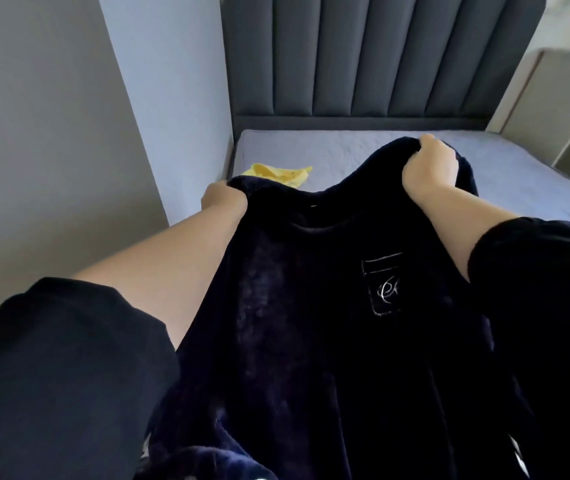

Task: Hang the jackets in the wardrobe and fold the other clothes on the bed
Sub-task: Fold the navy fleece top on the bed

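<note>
Grey-sheeted bed, padded headboard at its far end. Over the bed's near end, a dark navy fleece garment with an embroidered chest pocket is held up. Both left hand and right hand have a closed grip bunching its top edge. Small yellow garment lies on the bed, far left.

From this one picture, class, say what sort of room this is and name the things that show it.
Most likely a bedroom: a bed with a tall padded headboard, a yellow garment lying on it, and the left hand and right hand holding up a dark top.
</note>
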### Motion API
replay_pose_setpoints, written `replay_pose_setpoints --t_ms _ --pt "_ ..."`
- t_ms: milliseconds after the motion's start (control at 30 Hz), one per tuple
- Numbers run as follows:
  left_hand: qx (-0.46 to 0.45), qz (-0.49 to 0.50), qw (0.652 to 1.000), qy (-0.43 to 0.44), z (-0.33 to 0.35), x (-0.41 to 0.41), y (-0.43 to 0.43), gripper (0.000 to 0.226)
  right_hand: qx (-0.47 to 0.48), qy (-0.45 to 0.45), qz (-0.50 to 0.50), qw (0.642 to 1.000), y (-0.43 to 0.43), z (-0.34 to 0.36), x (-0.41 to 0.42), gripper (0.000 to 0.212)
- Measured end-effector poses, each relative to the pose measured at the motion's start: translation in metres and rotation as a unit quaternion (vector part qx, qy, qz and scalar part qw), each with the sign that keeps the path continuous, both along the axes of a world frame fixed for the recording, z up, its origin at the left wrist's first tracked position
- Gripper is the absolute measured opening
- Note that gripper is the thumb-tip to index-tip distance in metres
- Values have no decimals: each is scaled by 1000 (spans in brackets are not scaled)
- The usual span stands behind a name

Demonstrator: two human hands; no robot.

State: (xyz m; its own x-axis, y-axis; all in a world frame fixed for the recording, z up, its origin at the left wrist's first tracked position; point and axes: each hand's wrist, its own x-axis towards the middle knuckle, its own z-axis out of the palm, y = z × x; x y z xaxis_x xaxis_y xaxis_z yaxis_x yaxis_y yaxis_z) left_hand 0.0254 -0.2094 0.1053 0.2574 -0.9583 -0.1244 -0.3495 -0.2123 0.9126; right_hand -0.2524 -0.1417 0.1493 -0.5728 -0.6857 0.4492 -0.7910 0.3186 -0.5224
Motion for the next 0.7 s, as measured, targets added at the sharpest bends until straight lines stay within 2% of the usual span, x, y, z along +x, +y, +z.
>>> replay_pose_setpoints --t_ms 67,100,167,233,300,367,433,467,533,567,633,700 --pt "-57 -36 998 -14 4 -8 -14 40 -35 15 52 998 -18 1 -1 43" --pt "-85 -74 993 -21 6 -13 -17 44 -22 28 84 996 -26 2 -4 50" --pt "-105 -141 984 -26 6 -24 -18 65 49 48 102 992 -41 -5 -2 75" --pt "-91 -196 973 -76 -12 -25 -12 83 111 75 69 989 -44 -30 9 85" --pt "-47 -255 954 -150 -54 -20 3 87 149 123 66 979 -38 -73 31 80" --pt "36 -305 914 -265 -107 -10 27 83 214 147 134 956 -22 -129 63 69" --pt "111 -319 865 -371 -162 7 60 72 307 122 202 922 4 -191 97 63" --pt "130 -318 854 -392 -186 17 77 67 356 96 223 902 19 -220 111 63" --pt "134 -298 856 -400 -229 40 113 62 425 79 250 866 51 -270 130 62" --pt "126 -287 859 -406 -244 53 128 62 429 91 253 862 64 -289 135 61" --pt "140 -262 867 -401 -261 76 149 67 389 113 237 883 84 -310 142 58" --pt "171 -206 896 -353 -258 91 152 65 356 124 219 900 92 -314 146 56"
